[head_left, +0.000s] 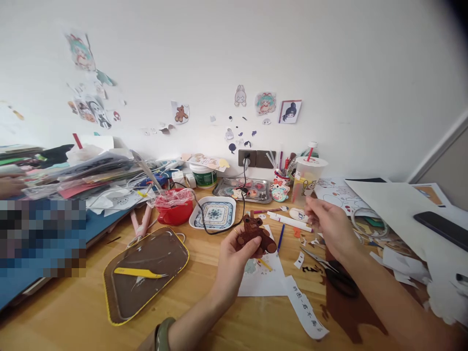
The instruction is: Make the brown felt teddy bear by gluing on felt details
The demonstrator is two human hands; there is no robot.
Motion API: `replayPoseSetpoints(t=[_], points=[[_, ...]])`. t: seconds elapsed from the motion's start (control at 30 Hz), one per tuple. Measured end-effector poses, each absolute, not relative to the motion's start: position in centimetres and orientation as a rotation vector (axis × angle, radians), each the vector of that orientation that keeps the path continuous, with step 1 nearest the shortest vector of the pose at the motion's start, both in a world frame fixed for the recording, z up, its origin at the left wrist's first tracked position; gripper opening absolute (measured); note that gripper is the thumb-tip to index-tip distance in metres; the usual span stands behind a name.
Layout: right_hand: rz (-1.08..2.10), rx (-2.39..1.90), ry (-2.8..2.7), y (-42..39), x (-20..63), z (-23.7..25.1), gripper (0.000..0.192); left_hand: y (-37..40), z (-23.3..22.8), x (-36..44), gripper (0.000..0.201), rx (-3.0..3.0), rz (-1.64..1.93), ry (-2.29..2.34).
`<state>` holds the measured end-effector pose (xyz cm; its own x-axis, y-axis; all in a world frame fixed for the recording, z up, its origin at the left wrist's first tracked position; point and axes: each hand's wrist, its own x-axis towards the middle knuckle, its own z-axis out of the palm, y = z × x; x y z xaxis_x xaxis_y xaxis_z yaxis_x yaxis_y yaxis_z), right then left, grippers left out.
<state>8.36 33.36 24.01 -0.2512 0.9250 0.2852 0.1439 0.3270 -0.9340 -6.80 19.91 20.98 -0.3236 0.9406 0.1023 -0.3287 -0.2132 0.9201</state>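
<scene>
My left hand (232,265) pinches a brown teddy bear cutout (256,229) between thumb and fingers, above a white sheet (263,286) with a coloured drawing. Raised to the right, my right hand (334,234) has its thumb and fingertips pressed together; anything between them is too small to make out. Below it, black-handled scissors (341,282) lie partly open on brown paper (351,317), with paper scraps around. A white marker (288,221) and a blue pen (281,238) rest behind the bear. Nearer me is a strip of paper with handwriting (305,312).
Yellow tweezers (137,272) lie on a brown tray (157,297) at left. A red bowl (175,214), a patterned dish (193,222) and a black cable (243,195) sit behind. A lidded cup (305,183) stands close to my right hand. At the left edge is another person's hand (10,184).
</scene>
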Motion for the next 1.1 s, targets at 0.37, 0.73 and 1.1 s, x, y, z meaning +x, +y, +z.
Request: replayPoseSetpoints(t=[0.37,0.73,1.1], points=[[1.023,-0.888,-2.106,30.4,5.9,24.0,0.035,20.3,21.7,-7.5,0.005,0.8,1.765,1.011],[0.494,-0.858,-2.54,27.7,3.1,17.5,0.013,20.9,22.7,-10.0,0.025,0.693,1.825,1.016],[0.306,-0.993,-2.191,29.5,4.7,20.4,0.017,20.3,23.0,-9.2,0.021,0.745,1.76,0.953]])
